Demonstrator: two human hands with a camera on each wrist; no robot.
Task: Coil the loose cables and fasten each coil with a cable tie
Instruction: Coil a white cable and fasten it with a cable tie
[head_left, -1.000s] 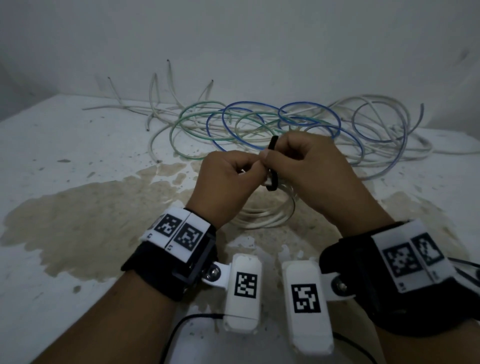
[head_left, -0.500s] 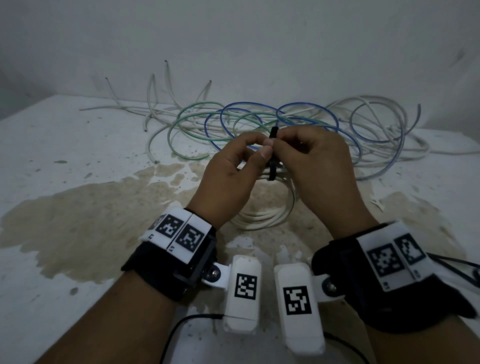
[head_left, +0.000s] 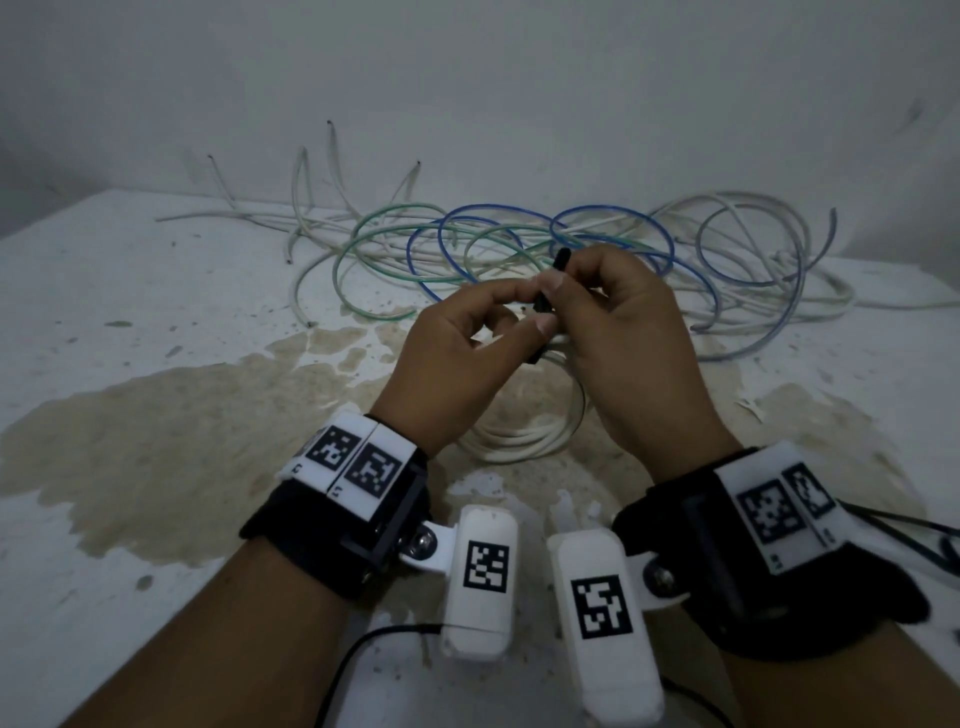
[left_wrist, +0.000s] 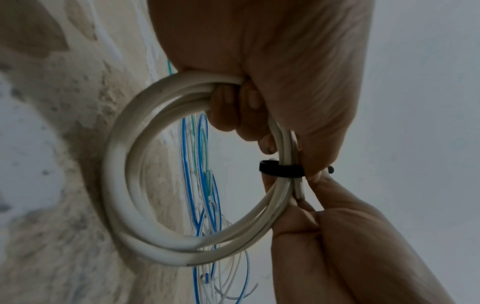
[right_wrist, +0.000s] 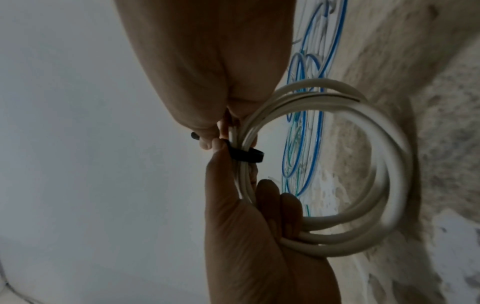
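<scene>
Both hands have risen slightly. Left hand (head_left: 457, 358) grips the white coil (left_wrist: 124, 185); right hand (head_left: 623, 332) pinches the black tie (left_wrist: 281, 170) wrapped around it, between the fingertips.

The head camera looks forward and down from above the forearms onto the stained table (head_left: 130, 415), with the wall behind. The left wrist camera sits under the left hand (left_wrist: 272, 61), very near, facing along the palm. The right wrist camera mirrors it under the right hand (right_wrist: 202, 61). All three views share the white cable coil (head_left: 524, 441) (left_wrist: 116, 174) (right_wrist: 389, 164), the black cable tie (head_left: 545, 301) (left_wrist: 280, 169) (right_wrist: 246, 155) and the loose cables (head_left: 519, 244) beyond.
</scene>
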